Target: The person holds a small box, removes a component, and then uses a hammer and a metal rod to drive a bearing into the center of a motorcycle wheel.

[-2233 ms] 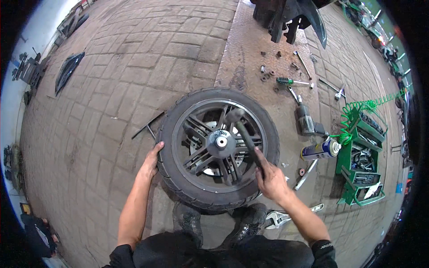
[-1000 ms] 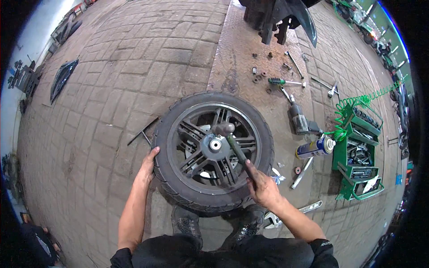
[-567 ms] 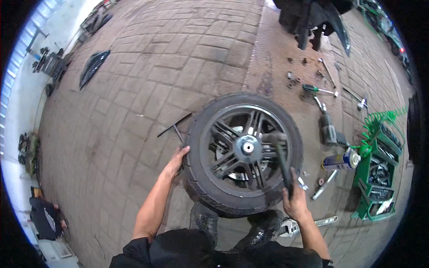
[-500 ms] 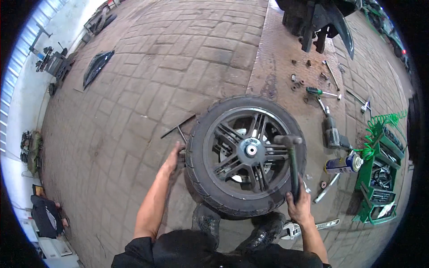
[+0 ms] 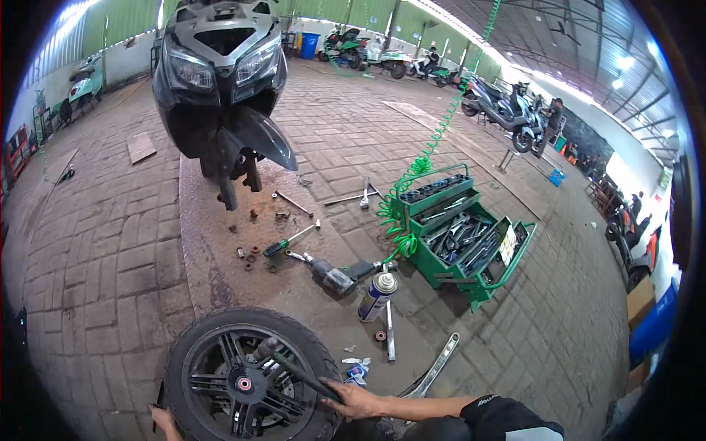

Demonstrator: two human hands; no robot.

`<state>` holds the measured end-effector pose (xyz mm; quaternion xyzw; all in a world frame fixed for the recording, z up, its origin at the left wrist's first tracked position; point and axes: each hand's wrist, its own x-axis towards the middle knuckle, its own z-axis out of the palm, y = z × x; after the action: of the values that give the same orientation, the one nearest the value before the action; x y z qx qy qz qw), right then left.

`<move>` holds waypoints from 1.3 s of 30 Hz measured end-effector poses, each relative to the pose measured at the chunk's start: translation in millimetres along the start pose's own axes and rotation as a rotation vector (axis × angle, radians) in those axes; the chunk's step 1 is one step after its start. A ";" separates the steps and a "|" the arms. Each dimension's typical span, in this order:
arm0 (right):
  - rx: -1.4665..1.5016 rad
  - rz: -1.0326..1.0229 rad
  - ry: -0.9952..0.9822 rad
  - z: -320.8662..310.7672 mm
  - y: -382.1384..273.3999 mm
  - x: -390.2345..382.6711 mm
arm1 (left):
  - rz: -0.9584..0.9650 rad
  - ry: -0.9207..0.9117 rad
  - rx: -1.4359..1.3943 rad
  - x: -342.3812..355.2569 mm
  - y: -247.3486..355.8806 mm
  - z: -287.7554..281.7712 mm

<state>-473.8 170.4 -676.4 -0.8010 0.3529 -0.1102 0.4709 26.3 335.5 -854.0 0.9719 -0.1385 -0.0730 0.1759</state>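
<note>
Fingers of the right hand (image 5: 358,401) are closed around the handle of a hammer (image 5: 294,367), whose dark shaft goes up and left over the spokes of the wheel (image 5: 246,375), with its head near the hub. At the lower left edge, the left hand (image 5: 163,421) touches the outer side of the tyre; only a small part of it shows, so I cannot tell how its fingers are bent. The wheel lies flat on the floor at the bottom of the view, close to the person. Beside it on the ground are a spray can (image 5: 376,295), an impact wrench (image 5: 340,277), a screwdriver (image 5: 288,240) and some small nuts and washers. Further right stands an open green toolbox (image 5: 463,239) with a green coiled hose (image 5: 419,165) rising from it. A black scooter (image 5: 220,81) without front wheel stands behind, on a brick-paved workshop floor (image 5: 95,242).
</note>
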 end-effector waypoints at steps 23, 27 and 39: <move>0.011 0.043 -0.046 46.1 18.5 -7.9 | 0.056 0.192 -0.560 141.1 -82.6 -82.0; 0.124 -0.079 0.076 18.3 10.4 -8.0 | 0.064 -0.219 -1.013 15.6 60.0 -174.7; -0.180 0.081 0.139 -60.4 -49.2 25.7 | 0.740 -0.425 -0.419 -130.9 232.9 -166.7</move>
<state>-463.1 127.5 -607.4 -0.8157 0.4251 -0.1143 0.3753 -123.2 218.2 -602.9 0.7643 -0.4907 -0.2288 0.3503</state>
